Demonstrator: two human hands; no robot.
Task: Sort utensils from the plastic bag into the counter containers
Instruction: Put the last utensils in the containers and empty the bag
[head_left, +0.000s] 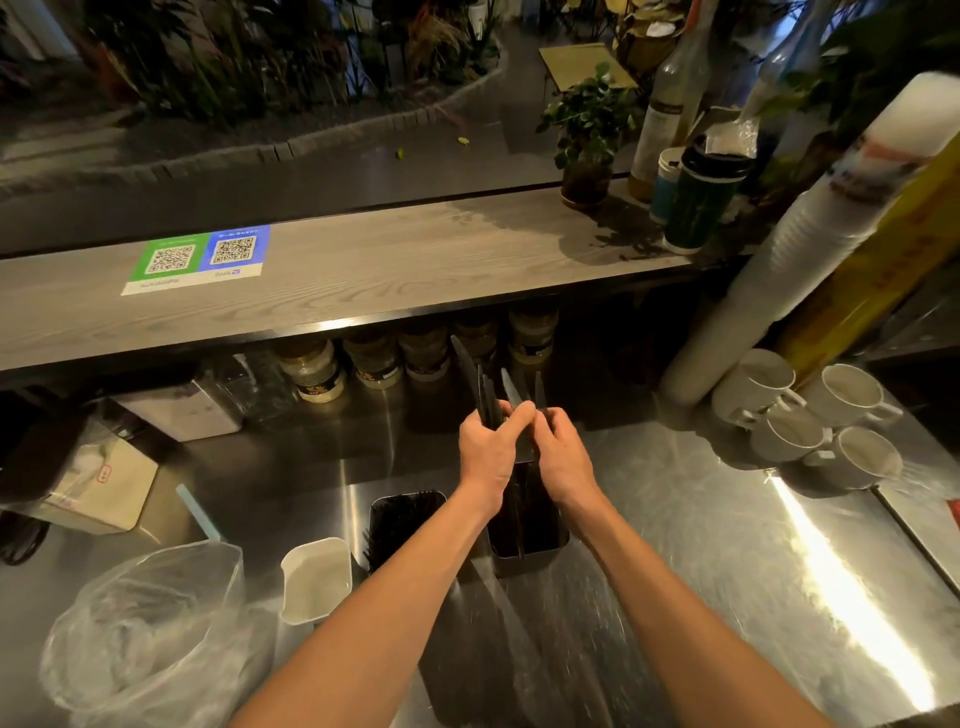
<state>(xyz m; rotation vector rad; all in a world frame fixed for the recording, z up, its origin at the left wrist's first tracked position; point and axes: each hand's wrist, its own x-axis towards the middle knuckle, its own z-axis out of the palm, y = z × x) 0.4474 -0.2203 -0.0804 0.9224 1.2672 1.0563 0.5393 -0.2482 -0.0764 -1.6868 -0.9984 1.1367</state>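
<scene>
steel counter (675, 519), qr sticker (202, 257), left hand (485, 449) and right hand (563, 460) gripping black knives (467, 364)

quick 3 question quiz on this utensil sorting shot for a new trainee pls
1. True or false: the left hand and the right hand both hold the black knives.
2. Multiple choice: the plastic bag is A) at the near left of the steel counter, B) on the floor, C) hanging from a hook.
3. Fill in: the number of white mugs at the right is ____.
Key: 1 true; 2 A; 3 four.
</scene>
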